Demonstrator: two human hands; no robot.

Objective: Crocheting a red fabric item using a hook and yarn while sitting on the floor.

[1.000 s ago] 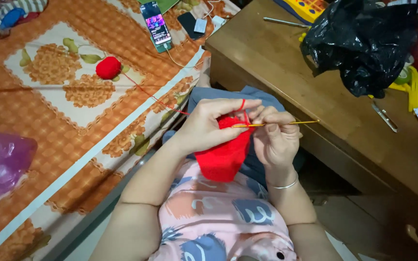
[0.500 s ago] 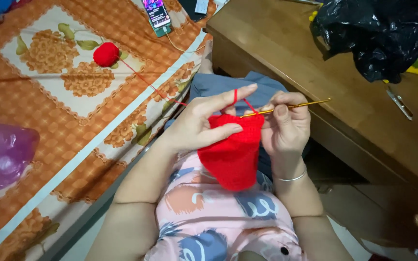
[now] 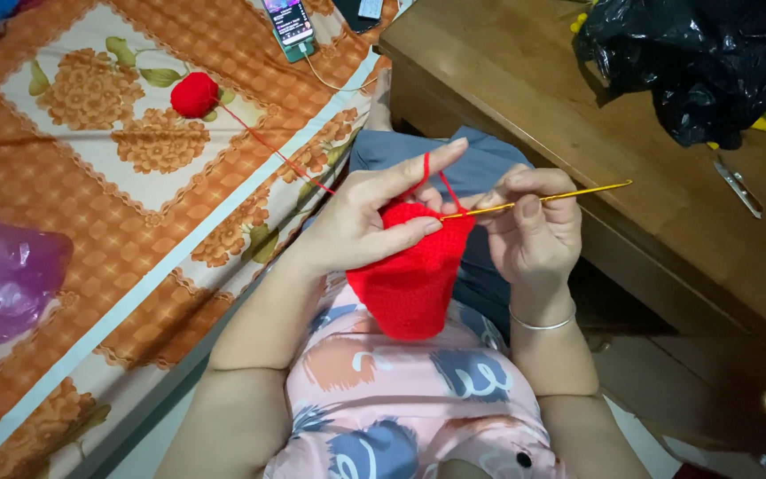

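the left hand (image 3: pixel 361 222) is pinching the top edge of a red crocheted piece (image 3: pixel 414 275) between thumb and middle fingers, with the index finger stretched out straight and pointing up to the right. a strand of red yarn (image 3: pixel 272 151) is looping over that raised index finger and running away to the left across the bedspread (image 3: pixel 90 222) to a small red yarn ball (image 3: pixel 194 94), which is sitting on the flower pattern well apart from the hands.

the right hand (image 3: pixel 534 231) is curled closed around a thin golden crochet hook (image 3: pixel 569 192), gripping it between thumb and fingers. the hook is lying nearly level, its tip meeting the top edge of the red piece just beside the left thumb, its other end sticking out to the right past the knuckles. a silver bangle (image 3: pixel 543 321) is circling the right wrist.

the red piece is hanging down from both hands, in front of the person's chest, over a pink patterned shirt (image 3: pixel 383 408).

a phone (image 3: pixel 288 19) with a lit screen is lying at the top of the bedspread. a purple plastic bag (image 3: pixel 2 279) is resting at the left edge. on the right, a wooden table (image 3: pixel 578 115) is carrying a black plastic bag (image 3: pixel 693 62) and a small metal tool (image 3: pixel 739 186).
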